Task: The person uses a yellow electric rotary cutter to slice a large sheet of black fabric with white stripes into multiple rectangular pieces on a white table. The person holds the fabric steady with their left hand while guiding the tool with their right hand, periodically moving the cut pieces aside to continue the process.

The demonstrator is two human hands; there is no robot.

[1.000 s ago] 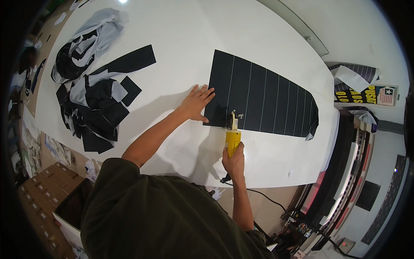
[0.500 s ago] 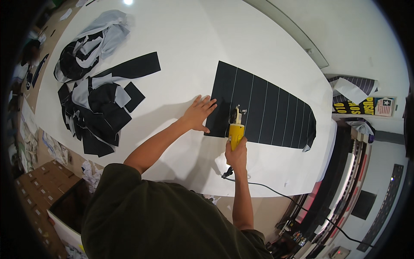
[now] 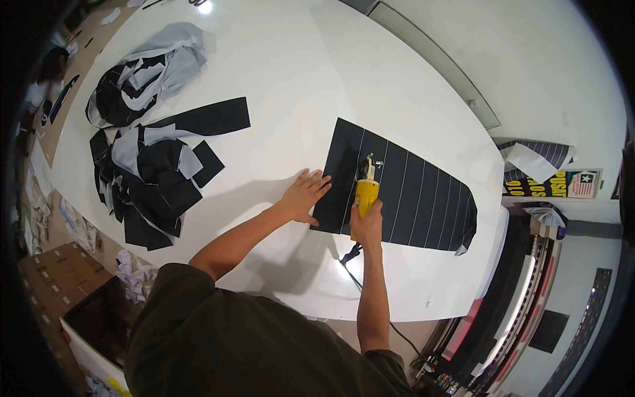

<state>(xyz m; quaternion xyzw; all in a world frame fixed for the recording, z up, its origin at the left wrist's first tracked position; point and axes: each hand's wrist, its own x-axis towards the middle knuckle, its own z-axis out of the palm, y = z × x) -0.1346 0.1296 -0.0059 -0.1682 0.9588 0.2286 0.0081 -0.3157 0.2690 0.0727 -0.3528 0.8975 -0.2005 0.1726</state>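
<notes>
On the white table lies a black sheet of fabric crossed by thin white lines. My right hand is wrapped round the yellow body of an electric rotary cutter, whose metal head rests over the sheet between two lines near its left part. A cord runs from the cutter's rear end toward the lower right. My left hand lies flat with spread fingers at the sheet's left edge, fingertips on the fabric. The cutter's blade is hard to make out.
Heaps of black and grey cut fabric lie on the table's left, one beside a translucent grey bundle. Stacked brown cartons and an open box stand at lower left. A long machine with rollers borders the right side.
The cutter in my right hand has moved farther along the sheet, away from me. My left hand stays at the left edge. The whole view has shifted slightly.
</notes>
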